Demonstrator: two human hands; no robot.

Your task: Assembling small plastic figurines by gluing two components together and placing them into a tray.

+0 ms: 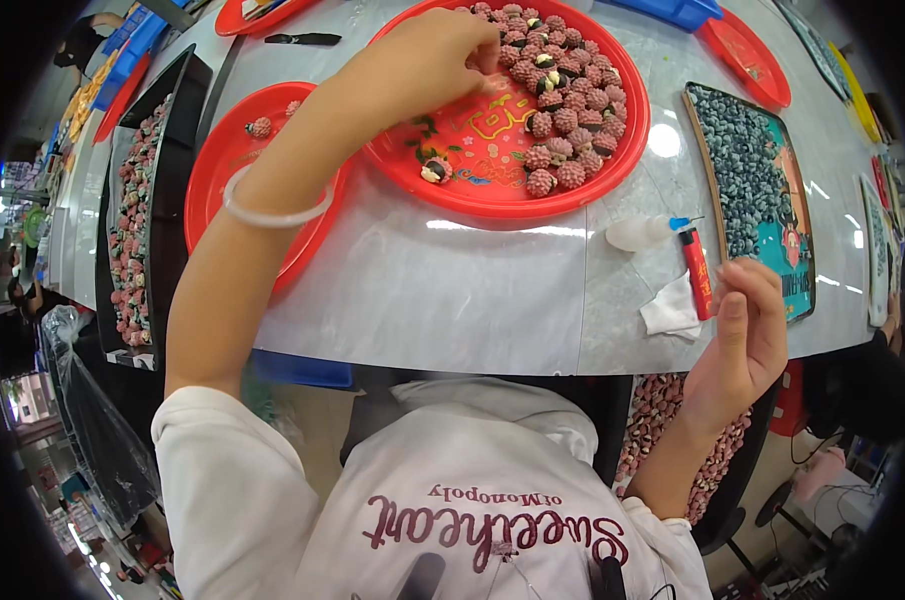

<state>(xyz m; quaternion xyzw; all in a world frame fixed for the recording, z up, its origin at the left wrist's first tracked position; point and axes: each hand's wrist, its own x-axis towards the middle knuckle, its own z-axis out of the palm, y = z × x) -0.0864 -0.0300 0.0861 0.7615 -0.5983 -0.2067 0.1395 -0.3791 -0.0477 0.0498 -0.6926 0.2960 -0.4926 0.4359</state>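
Note:
My left hand (442, 58) reaches over a large round red tray (412, 165), at the near-left side of a pile of bumpy dusty-pink pieces (572, 115). Its fingers curl inward; whatever they hold, if anything, is hidden behind the hand. One pink piece with a black and cream underside (435, 170) lies apart on the tray's left. My right hand (742, 345) is raised by the table's near edge, fingers bent and thumb close to the index finger. Anything between those tips is too small to make out. Beside it lie a red stick-shaped object (695, 272) and a crumpled white tissue (670, 308).
A white squeeze bottle with a blue needle tip (640, 233) lies right of centre. Farther right is a rectangular tray of dark pieces (737, 160). A smaller red tray (207, 190) sits under my left forearm, and a black bin of pink pieces (137, 230) stands beyond it.

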